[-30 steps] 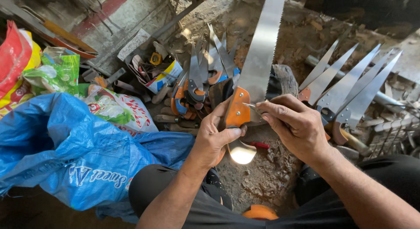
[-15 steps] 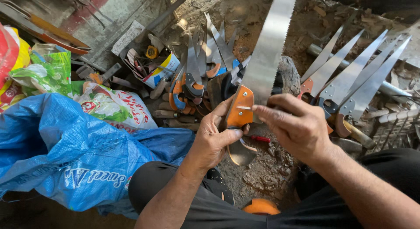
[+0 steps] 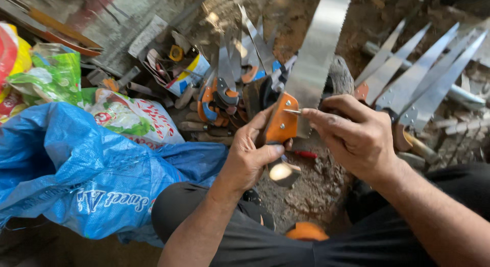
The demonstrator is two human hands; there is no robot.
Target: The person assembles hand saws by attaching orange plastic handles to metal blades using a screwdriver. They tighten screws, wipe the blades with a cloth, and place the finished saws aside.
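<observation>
We see little free room. A pile of saws crowds the ground ahead, bare blades fan out to the right, and a big blue bag fills the left. Open dirt lies between our knees.

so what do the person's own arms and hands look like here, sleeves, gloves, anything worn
Both arms are bare from the elbow down: no sleeves in view, no gloves, no watch or wristband. The left hand and the right hand show no rings that I can make out. The only clothing in view is dark cloth over the knees.
</observation>
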